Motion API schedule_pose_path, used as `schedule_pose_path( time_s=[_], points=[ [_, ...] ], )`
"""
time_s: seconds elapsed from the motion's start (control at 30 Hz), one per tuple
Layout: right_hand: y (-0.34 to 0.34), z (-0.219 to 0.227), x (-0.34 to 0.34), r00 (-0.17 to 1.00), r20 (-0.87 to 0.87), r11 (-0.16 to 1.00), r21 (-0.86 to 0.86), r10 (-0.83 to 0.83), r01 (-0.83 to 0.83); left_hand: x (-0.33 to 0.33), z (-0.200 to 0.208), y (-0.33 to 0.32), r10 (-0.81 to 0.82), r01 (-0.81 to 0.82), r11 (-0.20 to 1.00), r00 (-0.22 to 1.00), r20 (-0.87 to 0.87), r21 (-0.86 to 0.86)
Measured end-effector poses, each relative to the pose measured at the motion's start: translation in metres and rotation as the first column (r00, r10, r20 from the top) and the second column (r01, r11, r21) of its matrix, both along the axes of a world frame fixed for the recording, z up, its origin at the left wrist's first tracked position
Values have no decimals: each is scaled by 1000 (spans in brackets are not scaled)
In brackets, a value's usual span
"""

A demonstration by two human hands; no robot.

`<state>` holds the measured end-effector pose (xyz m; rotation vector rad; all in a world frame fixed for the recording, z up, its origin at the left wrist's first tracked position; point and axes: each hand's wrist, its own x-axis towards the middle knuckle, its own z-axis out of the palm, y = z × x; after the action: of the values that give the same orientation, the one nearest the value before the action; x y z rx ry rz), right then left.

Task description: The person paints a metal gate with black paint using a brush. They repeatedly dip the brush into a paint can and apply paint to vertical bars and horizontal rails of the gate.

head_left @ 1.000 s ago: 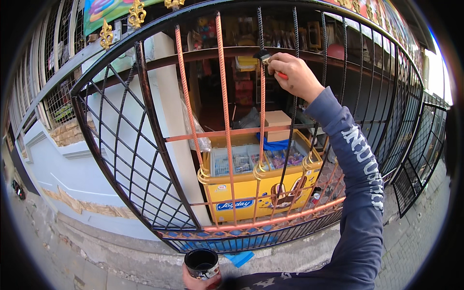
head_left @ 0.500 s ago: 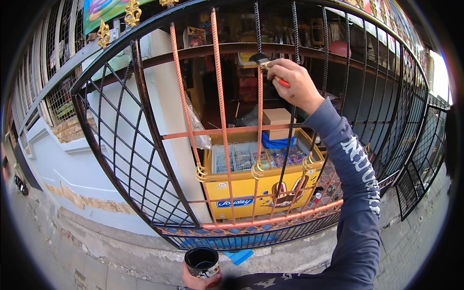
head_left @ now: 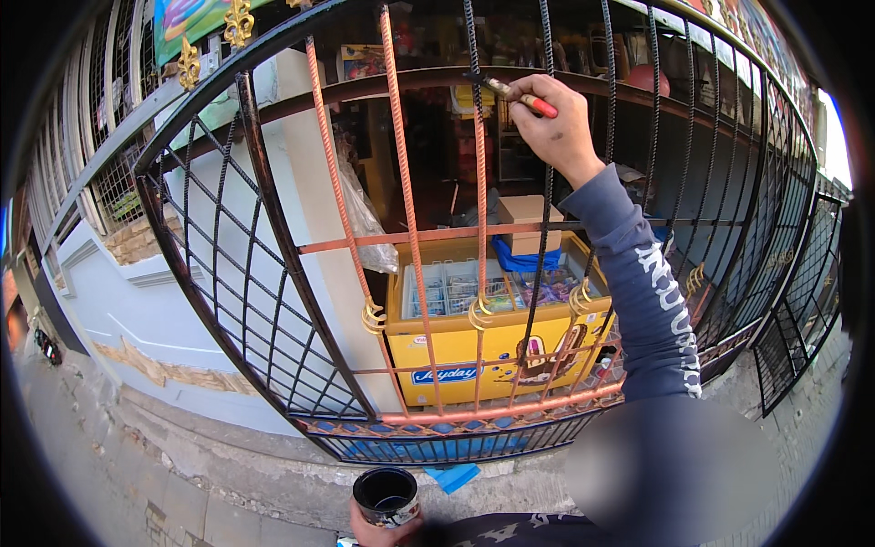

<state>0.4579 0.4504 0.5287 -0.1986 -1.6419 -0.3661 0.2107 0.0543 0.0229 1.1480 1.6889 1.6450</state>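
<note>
The fingers (head_left: 526,88) of the right hand (head_left: 560,132) were curled closed around a brush (head_left: 499,87) towards one o'clock, its dark bristles at a ridged bar (head_left: 481,173). Half a second earlier the bristles sat lower on that bar, below the brown rail (head_left: 424,78); now they were about level with it, and more red handle showed. The left hand (head_left: 368,531), just past six o'clock, stayed wrapped around a round, smeared tin (head_left: 401,519) holding glossy black liquid. The metal bar was black above and coppery below, with a curled gold ornament (head_left: 479,314). Between four and five o'clock, behind the bars, stood a boxy yellow freezer (head_left: 497,385) bearing a plain cardboard box (head_left: 521,242).
</note>
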Motion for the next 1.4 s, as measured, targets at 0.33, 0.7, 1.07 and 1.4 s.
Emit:
schedule_pose_path(
  time_s=[0.33, 0.7, 1.07, 1.4],
  points=[
    [8, -31, -24, 999, 46, 999, 27, 22, -23, 7, -1, -11, 26, -25, 1000, 993, 113, -7],
    [11, -48, -33, 949, -316, 996, -86, -2, -26, 7, 5, -22, 57, -57, 997, 998, 4, -43],
    [7, -55, -35, 923, -385, 1000, 7, -18, 22, -6, -4, -24, 7, -9, 998, 999, 42, 59],
    [-1, -89, -56, 897, -421, 979, -85, 132, -184, -4, 6, -14, -73, 76, 996, 995, 74, -37]
  ],
)
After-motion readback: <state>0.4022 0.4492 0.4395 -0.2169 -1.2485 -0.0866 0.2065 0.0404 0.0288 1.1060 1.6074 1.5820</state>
